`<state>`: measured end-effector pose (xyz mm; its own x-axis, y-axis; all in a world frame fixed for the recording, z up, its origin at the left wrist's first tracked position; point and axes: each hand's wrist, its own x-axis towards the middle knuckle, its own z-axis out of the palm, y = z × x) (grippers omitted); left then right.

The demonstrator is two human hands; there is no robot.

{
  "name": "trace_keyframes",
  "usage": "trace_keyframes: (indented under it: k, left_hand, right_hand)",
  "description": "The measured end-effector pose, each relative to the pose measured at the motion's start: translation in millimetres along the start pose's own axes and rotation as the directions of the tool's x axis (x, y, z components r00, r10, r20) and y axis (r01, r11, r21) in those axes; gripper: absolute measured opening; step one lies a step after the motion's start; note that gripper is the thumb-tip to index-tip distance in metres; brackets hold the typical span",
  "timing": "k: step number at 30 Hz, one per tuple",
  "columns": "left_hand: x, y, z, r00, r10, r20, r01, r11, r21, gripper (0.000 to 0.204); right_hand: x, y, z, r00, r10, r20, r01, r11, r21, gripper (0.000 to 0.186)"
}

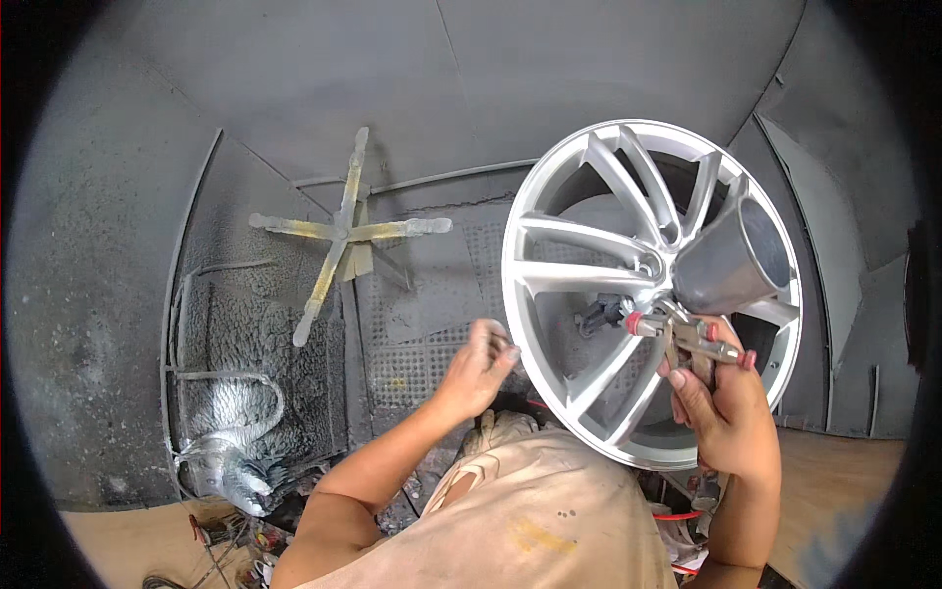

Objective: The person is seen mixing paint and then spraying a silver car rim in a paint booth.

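A silver spoked wheel (557, 277) faces me on the right half of the head view. In front of it my right hand (716, 407) is closed around the handle of a metal spray gun (692, 344) with red fittings and a dark grey cylindrical cup (716, 265). The gun partly hides the wheel's hub and some spokes. My left hand (479, 365) is at the wheel's left edge, fingers curled; I cannot tell whether it touches the rim or holds anything small.
A paint-crusted cross-shaped stand (343, 234) is at the left, before grey booth walls (442, 79). A coated hose (257, 383) and clutter lie at lower left. A perforated grey panel (402, 373) is behind my left hand. Light brown boards (834, 471) show at lower right.
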<state>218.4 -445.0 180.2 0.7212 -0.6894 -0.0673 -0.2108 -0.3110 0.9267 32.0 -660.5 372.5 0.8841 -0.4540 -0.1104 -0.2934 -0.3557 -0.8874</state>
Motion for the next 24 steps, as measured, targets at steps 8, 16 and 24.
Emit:
trace_keyframes:
  k: [8, 16, 24]
  left_hand:
    - [-26, 18, 29, 0.922, -0.082, 0.378, 0.161, 0.970, -0.183, 0.050]
    - [-32, 21, 28, 0.783, -0.168, 0.598, 0.314, 0.938, -0.148, 0.058]
    - [-29, 24, 26, 0.745, -0.138, 0.653, 0.324, 0.930, -0.173, 0.062]
  right_hand:
    - [37, -8, 5, 0.997, 0.037, 0.074, -0.031, 0.995, -0.090, 0.026]
    - [63, -2, 5, 0.967, 0.208, 0.145, -0.182, 0.968, -0.170, 0.024]
    - [83, 1, 9, 0.969, 0.136, 0.205, -0.109, 0.984, -0.139, 0.021]
